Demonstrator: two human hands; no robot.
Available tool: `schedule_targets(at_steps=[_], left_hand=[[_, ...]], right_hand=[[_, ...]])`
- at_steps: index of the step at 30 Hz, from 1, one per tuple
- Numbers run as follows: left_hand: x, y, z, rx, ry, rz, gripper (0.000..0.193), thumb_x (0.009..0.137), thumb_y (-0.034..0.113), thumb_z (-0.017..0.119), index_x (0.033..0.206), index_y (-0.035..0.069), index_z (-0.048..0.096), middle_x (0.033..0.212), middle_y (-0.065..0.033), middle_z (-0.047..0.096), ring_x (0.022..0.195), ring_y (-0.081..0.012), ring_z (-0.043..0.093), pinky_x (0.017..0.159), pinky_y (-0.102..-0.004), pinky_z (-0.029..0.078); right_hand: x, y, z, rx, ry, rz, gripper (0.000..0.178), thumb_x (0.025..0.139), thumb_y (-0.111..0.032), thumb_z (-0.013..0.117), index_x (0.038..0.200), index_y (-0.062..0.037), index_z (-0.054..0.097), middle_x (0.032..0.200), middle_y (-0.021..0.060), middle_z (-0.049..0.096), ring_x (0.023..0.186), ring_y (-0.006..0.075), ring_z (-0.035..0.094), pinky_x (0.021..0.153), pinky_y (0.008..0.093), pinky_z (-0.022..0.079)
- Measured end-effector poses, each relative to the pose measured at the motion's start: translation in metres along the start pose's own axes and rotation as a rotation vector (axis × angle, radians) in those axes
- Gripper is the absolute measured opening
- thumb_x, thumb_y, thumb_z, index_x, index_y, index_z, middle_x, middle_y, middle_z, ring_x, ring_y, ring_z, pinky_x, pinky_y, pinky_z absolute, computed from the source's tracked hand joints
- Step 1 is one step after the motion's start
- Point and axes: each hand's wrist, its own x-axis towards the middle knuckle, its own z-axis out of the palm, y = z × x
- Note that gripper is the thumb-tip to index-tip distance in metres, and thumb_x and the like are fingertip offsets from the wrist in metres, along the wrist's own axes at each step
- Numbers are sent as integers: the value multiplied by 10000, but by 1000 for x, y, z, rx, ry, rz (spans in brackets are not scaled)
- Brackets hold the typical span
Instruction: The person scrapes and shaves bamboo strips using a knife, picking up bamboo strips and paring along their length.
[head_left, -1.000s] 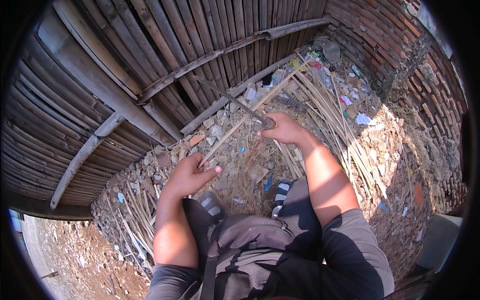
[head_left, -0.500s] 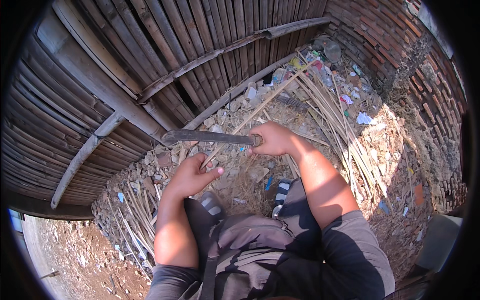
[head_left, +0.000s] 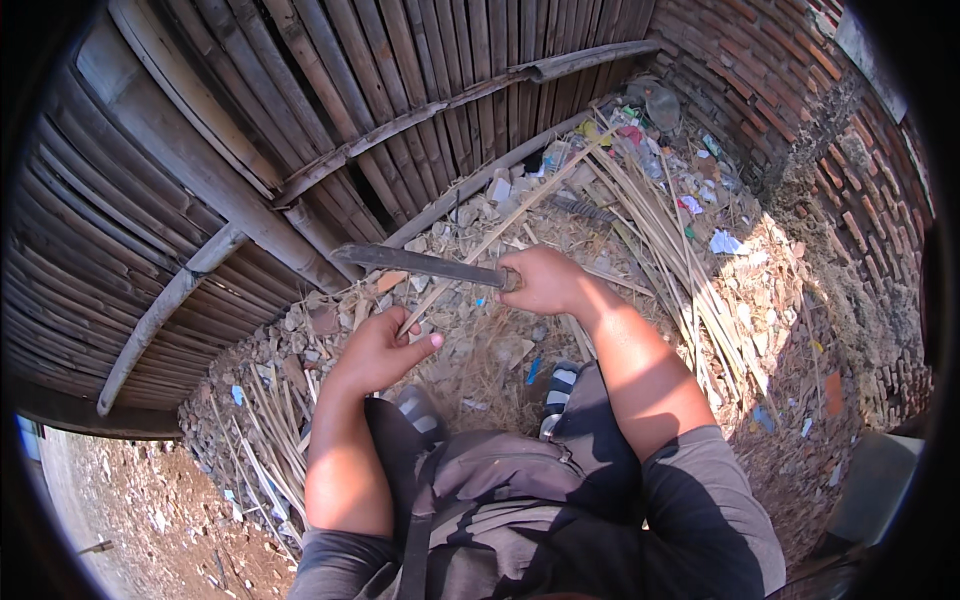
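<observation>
My right hand is closed round the handle of a machete. Its long dark blade points left, tip a little raised, and passes across a long pale bamboo strip; whether they touch I cannot tell. The near end of that strip sits in my left hand, between thumb and fingers. From there the strip slants away to the far right, toward the litter by the wall. More split bamboo strips lie in a loose bundle on the ground at the right.
A bamboo slat wall rises ahead and to the left. At the right stands a rough brick wall. Rubble and litter cover the ground between them. A second pile of strips lies left of my knees, and my sandalled feet are below.
The machete's tip has swung away from me and upward, so the blade slopes more. Both hands stay in nearly the same place, still gripping.
</observation>
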Motion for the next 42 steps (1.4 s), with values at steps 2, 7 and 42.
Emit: schedule_targets(at_steps=[2, 7, 42], left_hand=[[-2, 3, 1, -17, -12, -11, 500, 854, 434, 853, 955, 5, 616, 738, 0, 544, 687, -99, 484, 609, -295, 429], [-3, 7, -3, -13, -22, -11, 512, 848, 440, 856, 964, 2, 617, 744, -15, 555, 692, -111, 493, 613, -302, 432], [-2, 9, 2, 32, -45, -72, 499, 849, 426, 856, 981, -5, 639, 766, -25, 587, 711, -118, 534, 634, -303, 462]], right_hand=[[0, -6, 0, -80, -76, -76, 441, 809, -382, 821, 1113, -81, 716, 897, 238, 695, 895, 371, 704, 818, 443, 536], [3, 39, -14, 187, -1, 83, 525, 803, -360, 827, 1212, -56, 702, 973, 200, 738, 941, 337, 722, 855, 429, 547], [1, 13, -1, 45, 14, 28, 394, 817, -349, 827, 1076, -73, 716, 857, 218, 696, 857, 373, 696, 787, 447, 528]])
